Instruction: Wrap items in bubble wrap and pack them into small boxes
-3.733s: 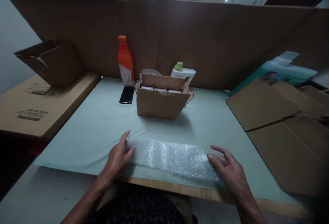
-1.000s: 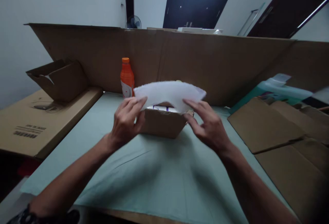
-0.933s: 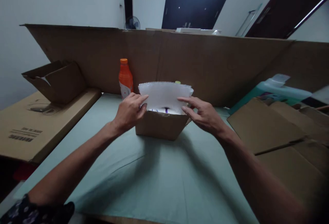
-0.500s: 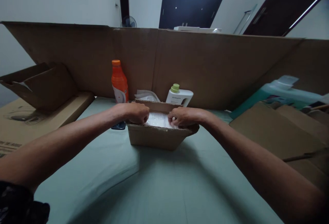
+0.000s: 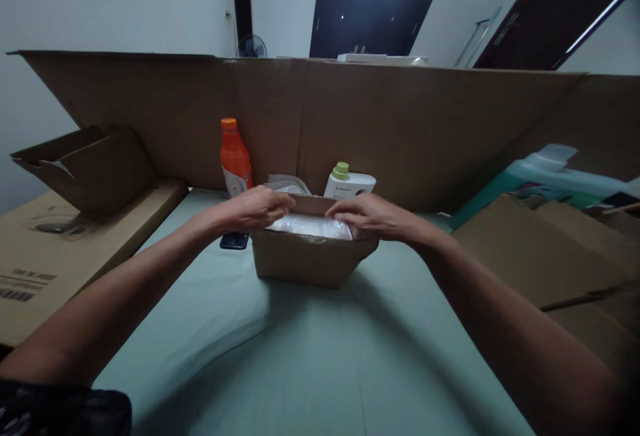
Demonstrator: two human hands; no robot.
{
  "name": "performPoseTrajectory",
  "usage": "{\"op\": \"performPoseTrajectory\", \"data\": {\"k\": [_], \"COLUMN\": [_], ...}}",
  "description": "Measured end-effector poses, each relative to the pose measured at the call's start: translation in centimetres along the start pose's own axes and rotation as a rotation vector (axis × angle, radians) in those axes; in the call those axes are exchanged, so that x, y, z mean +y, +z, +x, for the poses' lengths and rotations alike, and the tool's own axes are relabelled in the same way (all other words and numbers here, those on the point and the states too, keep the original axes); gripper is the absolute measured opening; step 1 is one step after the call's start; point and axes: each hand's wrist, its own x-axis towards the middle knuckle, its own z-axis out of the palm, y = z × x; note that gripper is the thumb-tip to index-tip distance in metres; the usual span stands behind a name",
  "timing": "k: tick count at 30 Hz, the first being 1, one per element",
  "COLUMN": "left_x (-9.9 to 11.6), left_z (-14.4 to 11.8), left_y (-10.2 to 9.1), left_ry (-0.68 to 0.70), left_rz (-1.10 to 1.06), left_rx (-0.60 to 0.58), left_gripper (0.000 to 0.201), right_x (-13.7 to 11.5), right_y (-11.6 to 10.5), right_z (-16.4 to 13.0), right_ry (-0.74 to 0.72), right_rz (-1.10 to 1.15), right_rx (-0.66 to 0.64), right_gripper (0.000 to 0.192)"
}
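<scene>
A small open cardboard box (image 5: pixel 300 257) stands on the pale green cloth in front of me. Clear bubble wrap (image 5: pixel 313 225) fills its top, covering whatever lies beneath. My left hand (image 5: pixel 263 208) is above the box's left rim with its fingers curled together; what they hold, if anything, is hidden. Over the right side hovers my right hand (image 5: pixel 367 215), its fingers bent and slightly parted close to the wrap, with nothing visible in them.
Behind the box are an orange bottle (image 5: pixel 235 156) and a white bottle with a green cap (image 5: pixel 350 183). A phone (image 5: pixel 234 241) lies left of it. Cartons (image 5: pixel 100 169) stand at left; a teal jug (image 5: pixel 530 179) and folded cardboard (image 5: pixel 540 249) are at right. A cardboard panel (image 5: pixel 400 123) spans the back.
Both hands have risen from inside the box to just above its rim. More of the bubble wrap shows. The view has shifted slightly.
</scene>
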Motion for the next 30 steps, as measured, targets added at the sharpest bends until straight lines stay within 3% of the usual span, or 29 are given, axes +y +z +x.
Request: {"op": "performPoseTrajectory", "data": {"k": [3,4,5,8,10,12,15,18,21,23,27,30], "left_x": [-0.5,-0.8,-1.2,-2.0,-2.2,-1.8,-0.2,2.5,5.5,7.2,8.8,8.2], "left_z": [-5.6,-7.7,-9.6,-13.0,-12.7,-10.9,-8.3,-9.0,-14.0,-18.5,-26.7,-30.2], "left_y": [0.7,1.8,3.3,9.3,12.6,14.6,15.8,17.1,18.9,19.5,18.0,16.1], "left_ry": [-0.117,-0.194,-0.276,-0.484,-0.512,-0.497,-0.476,-0.48,-0.499,-0.591,-0.85,-0.908], "left_rz": [-0.089,-0.132,-0.178,-0.384,-0.535,-0.664,-0.791,-0.791,-0.73,-0.646,-0.449,-0.366], "left_rx": [0.365,0.499,0.552,0.527,0.472,0.45,0.483,0.474,0.462,0.51,0.586,0.584], "left_gripper": [0.033,0.035,0.042,0.068,0.082,0.088,0.088,0.088,0.085,0.079,0.066,0.072], "right_x": [1.2,1.8,2.5,4.9,6.0,6.5,6.6,6.4,4.6,2.3,-2.3,-3.4], "right_y": [0.5,1.4,2.7,8.4,12.2,14.7,15.6,15.0,15.1,15.9,17.5,17.9], "right_z": [-5.2,-6.9,-8.3,-9.4,-7.9,-5.9,-5.1,-8.2,-12.0,-12.9,-10.4,-8.8], "right_ry": [0.116,0.18,0.24,0.302,0.292,0.314,0.386,0.441,0.45,0.428,0.294,0.193], "right_rz": [0.079,0.097,0.124,0.297,0.413,0.478,0.492,0.476,0.494,0.528,0.613,0.634], "right_rx": [0.458,0.543,0.578,0.495,0.447,0.464,0.512,0.508,0.449,0.379,0.277,0.245], "right_gripper": [0.031,0.031,0.032,0.043,0.055,0.06,0.056,0.052,0.046,0.042,0.039,0.041]}}
